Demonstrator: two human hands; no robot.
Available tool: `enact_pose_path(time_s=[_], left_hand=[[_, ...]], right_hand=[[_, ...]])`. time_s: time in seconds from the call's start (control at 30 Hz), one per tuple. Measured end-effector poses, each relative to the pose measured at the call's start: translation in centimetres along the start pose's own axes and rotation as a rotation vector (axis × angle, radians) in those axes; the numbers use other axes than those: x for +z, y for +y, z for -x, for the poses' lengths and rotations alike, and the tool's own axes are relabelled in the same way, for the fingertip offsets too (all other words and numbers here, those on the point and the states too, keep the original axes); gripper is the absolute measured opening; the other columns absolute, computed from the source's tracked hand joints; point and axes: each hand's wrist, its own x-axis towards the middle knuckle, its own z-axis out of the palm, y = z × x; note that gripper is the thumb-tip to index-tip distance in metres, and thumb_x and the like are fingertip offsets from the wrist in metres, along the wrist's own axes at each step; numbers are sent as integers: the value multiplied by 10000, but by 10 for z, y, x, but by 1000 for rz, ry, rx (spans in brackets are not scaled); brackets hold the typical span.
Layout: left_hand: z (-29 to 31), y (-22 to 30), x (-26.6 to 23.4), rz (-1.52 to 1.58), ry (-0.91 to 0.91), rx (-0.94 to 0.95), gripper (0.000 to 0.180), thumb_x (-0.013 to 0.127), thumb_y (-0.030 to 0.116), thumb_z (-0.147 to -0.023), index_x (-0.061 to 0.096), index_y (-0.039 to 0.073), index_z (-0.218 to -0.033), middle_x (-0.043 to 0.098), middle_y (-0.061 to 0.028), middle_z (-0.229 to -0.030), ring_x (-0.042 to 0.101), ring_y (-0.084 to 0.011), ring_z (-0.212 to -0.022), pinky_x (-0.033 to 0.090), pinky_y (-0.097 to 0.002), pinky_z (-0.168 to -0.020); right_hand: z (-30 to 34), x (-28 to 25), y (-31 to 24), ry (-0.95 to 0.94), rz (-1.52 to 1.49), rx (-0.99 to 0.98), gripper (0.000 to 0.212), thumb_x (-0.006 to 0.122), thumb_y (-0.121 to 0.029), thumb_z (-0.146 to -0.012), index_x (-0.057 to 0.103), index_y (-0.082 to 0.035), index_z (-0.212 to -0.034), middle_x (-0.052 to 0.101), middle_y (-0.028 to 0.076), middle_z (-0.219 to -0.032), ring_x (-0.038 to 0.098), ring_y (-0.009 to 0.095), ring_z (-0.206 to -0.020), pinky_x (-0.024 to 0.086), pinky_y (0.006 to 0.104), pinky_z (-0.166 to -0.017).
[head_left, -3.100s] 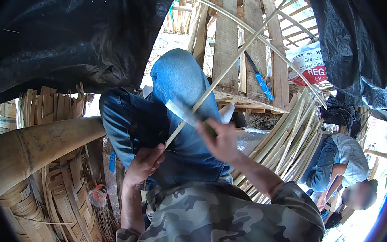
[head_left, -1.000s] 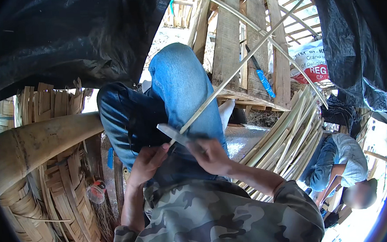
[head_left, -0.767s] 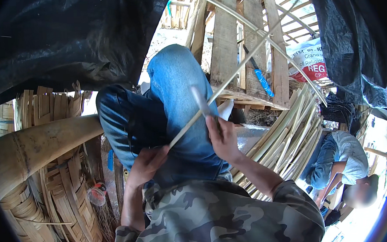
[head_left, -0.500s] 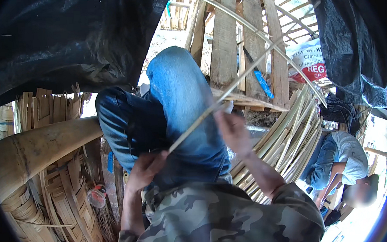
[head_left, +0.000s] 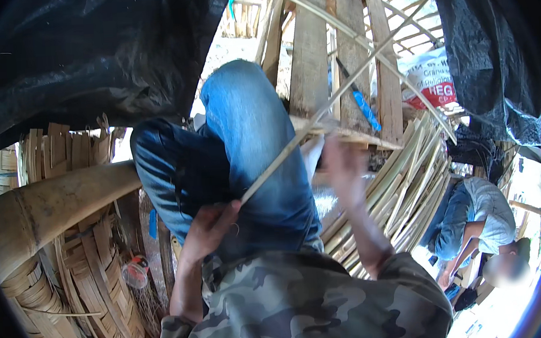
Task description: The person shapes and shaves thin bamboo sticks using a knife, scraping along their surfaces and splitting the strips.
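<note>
My left hand [head_left: 211, 229] pinches the near end of a long, thin bamboo strip [head_left: 282, 158]. From there the strip slants up and right across my raised knee and past the wooden slats. My right hand [head_left: 344, 164] is smeared by motion just below the strip, right of my knee; its fingers cannot be made out. A second bamboo strip [head_left: 336, 24] curves over the slats and crosses behind the first. On the slats lies a knife [head_left: 365, 110] with a blue handle and a dark blade.
A bundle of split bamboo strips [head_left: 402, 189] lies by my right arm. Wooden slats [head_left: 307, 61] stand ahead. A thick bamboo pole [head_left: 68, 203] and woven baskets [head_left: 102, 260] are at left. Black sheeting [head_left: 90, 62] hangs above. Another person [head_left: 486, 205] crouches at right.
My right hand has moved up and to the right, away from my knee. My left hand keeps its pinch on the strip, nearly in place.
</note>
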Motion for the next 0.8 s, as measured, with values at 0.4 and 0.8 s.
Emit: enact_pose_path(time_s=[0.4, 0.8], left_hand=[[-11, -4, -10, -4, 40, -37, 407, 518, 292, -971, 537, 5, -682, 367, 46, -566, 310, -48, -574, 259, -278, -490], [-7, 11, -11, 1, 114, -2, 427, 541, 301, -967, 526, 20, -645, 354, 94, -567, 293, -13, -572, 225, -245, -479]], right_hand=[[11, 21, -59, -194, 245, -150, 374, 474, -309, -981, 632, 14, -1087, 633, 230, -1106, 599, 221, -1054, 266, 407, -1089], [-49, -28, -135, 261, -243, -71, 407, 487, -436, -952, 477, -141, -671, 348, -68, -496, 299, 35, -390, 188, 220, -356]])
